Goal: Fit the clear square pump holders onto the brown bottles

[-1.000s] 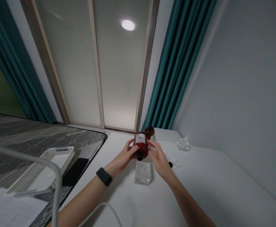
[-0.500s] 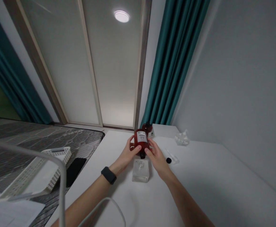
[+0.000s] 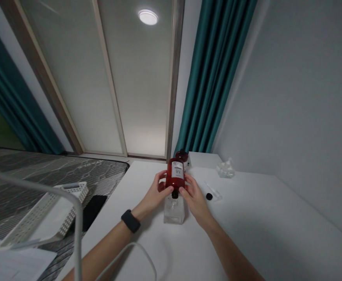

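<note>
Between my two hands is a red-brown bottle [image 3: 176, 183] with a white label, held upside down with its dark neck pointing toward me. My left hand [image 3: 158, 190] grips its left side, and my right hand [image 3: 192, 194] grips its right side, both thumbs near the neck. Just below that neck a clear square glass bottle [image 3: 173, 215] stands on the white table [image 3: 147, 249]. Whether the two necks touch, I cannot tell. Behind the held bottle stands a second red-brown bottle [image 3: 182, 155] with a dark cap.
A black cap [image 3: 209, 196] and a clear plastic piece [image 3: 216, 194] lie right of my right hand. Farther back are a white box [image 3: 204, 159] and crumpled clear plastic [image 3: 225, 169]. A white basket [image 3: 45, 216] sits at left. A pale cable [image 3: 77, 234] crosses the foreground.
The held bottle's neck has shifted slightly down and left, now overlapping the top of the clear glass bottle. Both hands moved with it.
</note>
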Action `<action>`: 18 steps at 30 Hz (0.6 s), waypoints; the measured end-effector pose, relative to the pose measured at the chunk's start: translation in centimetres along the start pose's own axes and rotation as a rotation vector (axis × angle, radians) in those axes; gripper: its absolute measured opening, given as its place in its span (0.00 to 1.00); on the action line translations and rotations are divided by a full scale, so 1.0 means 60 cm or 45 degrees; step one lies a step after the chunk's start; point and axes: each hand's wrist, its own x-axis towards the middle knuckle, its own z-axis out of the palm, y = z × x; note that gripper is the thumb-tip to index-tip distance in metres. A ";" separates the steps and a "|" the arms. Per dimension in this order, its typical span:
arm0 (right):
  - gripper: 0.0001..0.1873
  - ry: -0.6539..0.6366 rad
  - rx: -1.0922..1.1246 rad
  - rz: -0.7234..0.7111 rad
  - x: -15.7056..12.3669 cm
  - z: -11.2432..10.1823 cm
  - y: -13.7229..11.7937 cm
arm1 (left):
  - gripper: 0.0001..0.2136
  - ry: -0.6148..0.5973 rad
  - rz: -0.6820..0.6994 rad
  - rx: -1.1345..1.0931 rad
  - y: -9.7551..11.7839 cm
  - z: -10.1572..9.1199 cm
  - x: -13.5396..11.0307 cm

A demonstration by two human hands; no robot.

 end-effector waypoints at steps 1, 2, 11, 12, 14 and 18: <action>0.34 -0.008 0.006 0.000 -0.001 0.000 0.001 | 0.32 -0.018 0.007 0.001 0.000 -0.003 -0.001; 0.34 -0.018 0.009 -0.001 -0.002 0.000 0.001 | 0.32 -0.032 0.016 0.003 -0.001 -0.005 -0.002; 0.33 -0.059 -0.032 -0.058 -0.005 -0.005 -0.002 | 0.31 -0.047 0.070 0.074 -0.001 -0.009 -0.005; 0.33 -0.065 -0.038 -0.060 -0.005 -0.006 -0.003 | 0.31 -0.049 0.081 0.079 -0.001 -0.009 -0.006; 0.34 -0.082 -0.050 -0.061 -0.008 -0.007 -0.006 | 0.32 -0.051 0.104 0.092 0.000 -0.010 -0.007; 0.34 -0.106 -0.069 -0.072 -0.011 -0.006 -0.011 | 0.32 -0.059 0.125 0.131 0.007 -0.009 -0.010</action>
